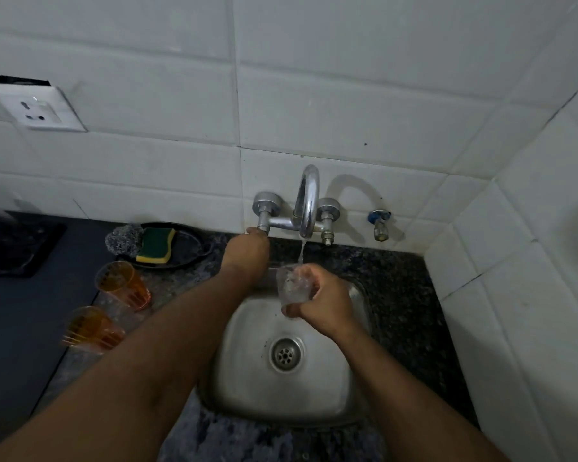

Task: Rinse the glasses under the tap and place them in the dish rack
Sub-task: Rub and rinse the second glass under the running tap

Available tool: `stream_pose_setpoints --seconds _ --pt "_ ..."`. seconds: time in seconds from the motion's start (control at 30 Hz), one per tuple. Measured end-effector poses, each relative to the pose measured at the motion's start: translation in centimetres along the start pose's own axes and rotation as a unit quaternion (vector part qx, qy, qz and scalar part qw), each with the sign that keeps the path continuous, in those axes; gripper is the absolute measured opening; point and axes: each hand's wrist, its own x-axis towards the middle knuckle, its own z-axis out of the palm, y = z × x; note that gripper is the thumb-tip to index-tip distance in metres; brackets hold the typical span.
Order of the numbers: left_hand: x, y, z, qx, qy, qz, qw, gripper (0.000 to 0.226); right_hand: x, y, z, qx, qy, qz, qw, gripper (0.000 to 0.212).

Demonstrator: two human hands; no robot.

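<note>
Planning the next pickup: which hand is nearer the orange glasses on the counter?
Left. The left hand is up at the tap handle, just right of the orange glasses. The right hand is farther right, holding the clear glass over the sink.

Both forearms reach forward from the bottom edge, bare, converging toward the middle. The left arm runs long and nearly straight, wrist bent down a little, and the left hand (pixel 247 250) has its fingers curled round the left tap handle (pixel 263 225); the knuckles face the camera and the fingertips are hidden. The right arm is bent more at the wrist, hand turned inward. The right hand (pixel 324 296) grips a clear glass (pixel 291 285), thumb low, fingers wrapped over the top side, holding it tilted
</note>
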Motion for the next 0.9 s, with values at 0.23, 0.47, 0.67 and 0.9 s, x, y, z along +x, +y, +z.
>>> stream_pose_setpoints --seconds 0.23,0.47,0.67,0.9 --pt "0.1 -0.1 0.8 0.030 0.006 0.005 1.000 0.054 -1.0 -0.2 -0.9 -0.128 -0.071 0.049 0.988 0.058" --pt "-0.1 -0.2 0.9 0.002 0.014 0.003 1.000 0.055 -0.8 -2.2 -1.2 -0.310 -0.168 0.073 0.933 0.063" --pt "0.0 -0.3 1.0 -0.021 0.016 0.004 1.000 0.055 -0.2 -3.7 -0.9 -0.366 -0.170 0.073 0.912 0.059" --pt "-0.2 -0.4 1.0 -0.028 0.017 0.006 0.999 0.053 -0.7 -5.3 -1.0 -0.370 -0.109 0.030 0.922 0.066"
